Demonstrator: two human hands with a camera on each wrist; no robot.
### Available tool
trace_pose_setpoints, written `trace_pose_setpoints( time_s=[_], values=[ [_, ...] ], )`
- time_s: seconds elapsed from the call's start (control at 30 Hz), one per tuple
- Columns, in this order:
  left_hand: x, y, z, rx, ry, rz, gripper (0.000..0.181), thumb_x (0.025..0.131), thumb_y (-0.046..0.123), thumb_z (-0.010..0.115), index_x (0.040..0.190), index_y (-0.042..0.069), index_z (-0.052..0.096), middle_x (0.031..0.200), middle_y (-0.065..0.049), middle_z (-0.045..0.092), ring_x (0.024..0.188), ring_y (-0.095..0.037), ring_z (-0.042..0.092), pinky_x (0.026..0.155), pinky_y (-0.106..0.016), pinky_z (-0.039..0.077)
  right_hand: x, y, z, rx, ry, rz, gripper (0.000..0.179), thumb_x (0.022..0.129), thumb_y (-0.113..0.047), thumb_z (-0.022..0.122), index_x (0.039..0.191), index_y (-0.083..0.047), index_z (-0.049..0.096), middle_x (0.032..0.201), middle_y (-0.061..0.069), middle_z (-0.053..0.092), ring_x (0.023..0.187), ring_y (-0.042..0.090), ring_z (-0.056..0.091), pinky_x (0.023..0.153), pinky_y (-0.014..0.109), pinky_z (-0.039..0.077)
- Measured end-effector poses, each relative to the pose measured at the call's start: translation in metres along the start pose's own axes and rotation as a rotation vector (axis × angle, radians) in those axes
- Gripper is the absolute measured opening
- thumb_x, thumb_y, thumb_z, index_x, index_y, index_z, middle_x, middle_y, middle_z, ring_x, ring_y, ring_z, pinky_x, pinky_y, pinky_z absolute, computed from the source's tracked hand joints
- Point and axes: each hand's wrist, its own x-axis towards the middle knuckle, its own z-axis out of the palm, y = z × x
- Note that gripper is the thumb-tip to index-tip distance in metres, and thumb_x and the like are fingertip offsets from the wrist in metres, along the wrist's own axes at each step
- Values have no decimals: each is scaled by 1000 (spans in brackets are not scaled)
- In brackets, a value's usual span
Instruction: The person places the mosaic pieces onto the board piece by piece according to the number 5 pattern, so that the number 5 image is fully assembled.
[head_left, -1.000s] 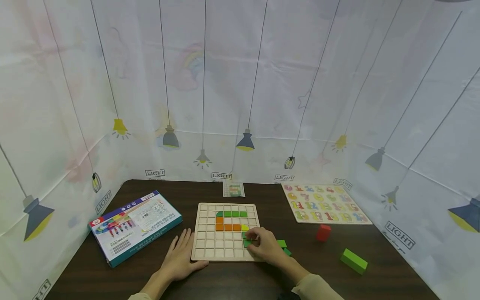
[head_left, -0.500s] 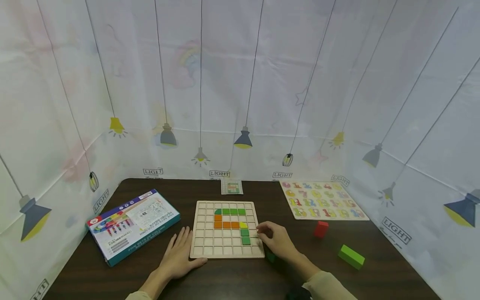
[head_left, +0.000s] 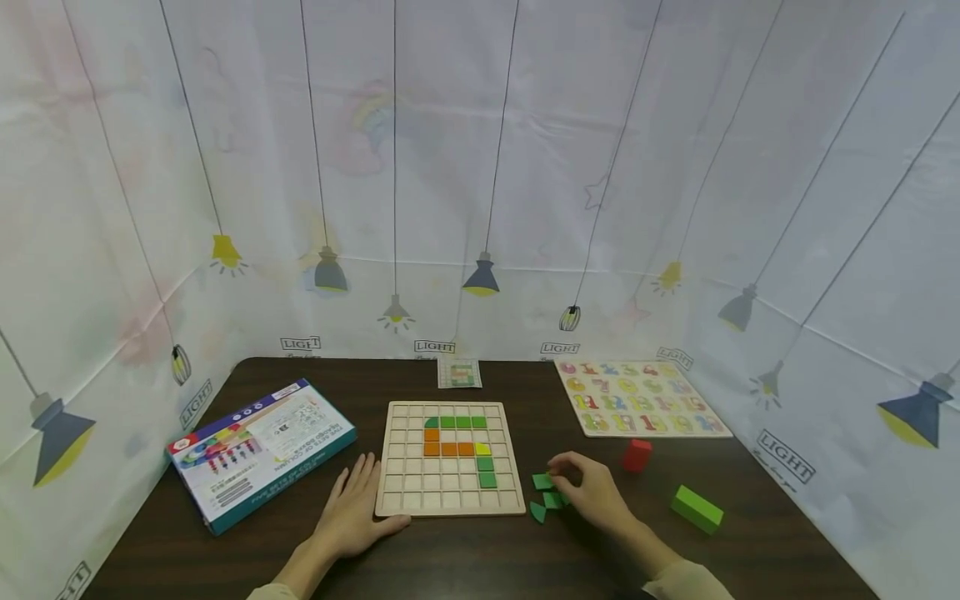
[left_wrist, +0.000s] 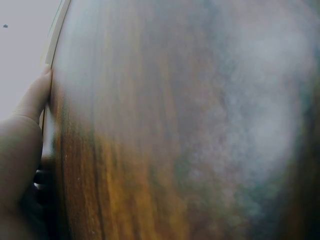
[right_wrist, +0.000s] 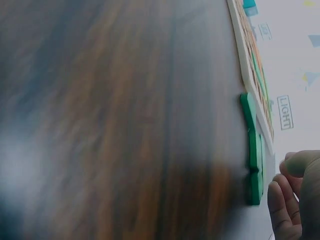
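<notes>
A wooden grid board (head_left: 408,504) lies mid-table, bearing green tiles (head_left: 461,422), orange tiles (head_left: 438,448) and one yellow tile (head_left: 482,448). My left hand (head_left: 348,512) rests flat with fingers spread at the board's left side; the left wrist view shows its thumb (left_wrist: 37,95) against the board's edge. To the right of the board, my right hand (head_left: 592,492) hovers with bent fingers over several loose green tiles (head_left: 552,501), one partly hidden beneath it. In the right wrist view, no piece is visible between its thumb and fingers (right_wrist: 282,205).
A puzzle box (head_left: 262,450) lies on the left. Behind the board is a small pattern card (head_left: 459,373). A number board (head_left: 641,400) occupies the back right, with a red block (head_left: 637,456) and a long green block (head_left: 697,509) nearer me.
My right hand has left the lower green tile on the board and moved right to the loose green tiles. The left hand stays put. The head view has shifted slightly.
</notes>
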Motion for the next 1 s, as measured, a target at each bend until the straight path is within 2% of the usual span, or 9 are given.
trace_pose_setpoints(
  time_s=[0.27, 0.47, 0.73, 1.0],
  values=[
    [-1, 0, -1, 2, 2, 3, 103, 79, 66, 60, 147, -4, 24, 152, -24, 18, 141, -36, 10, 111, -54, 6, -13, 12, -10, -13, -17, 116, 20, 78, -2, 75, 94, -12, 68, 83, -6, 65, 72, 6, 59, 63, 25, 50],
    [-1, 0, 0, -4, 11, 18, 104, 79, 66, 60, 147, -4, 25, 152, -25, 19, 141, -37, 11, 110, -54, 6, -19, 17, -14, 6, -45, 116, 21, 79, -3, 75, 97, -10, 67, 86, -2, 66, 72, 7, 60, 63, 24, 52],
    [-1, 0, 0, -6, 9, 8, 105, 78, 68, 59, 147, -4, 25, 152, -24, 19, 141, -36, 10, 111, -53, 5, -21, 20, -16, 6, -169, 105, 35, 73, -22, 82, 101, -10, 64, 90, -3, 64, 77, 11, 59, 66, 25, 50],
    [-1, -3, 3, 4, 32, 20, 104, 78, 68, 59, 147, -4, 26, 152, -24, 20, 141, -35, 12, 111, -53, 6, -15, 25, -27, 55, -301, 111, 31, 78, -12, 77, 106, -10, 64, 96, -2, 65, 80, 11, 59, 68, 26, 50]
  ],
)
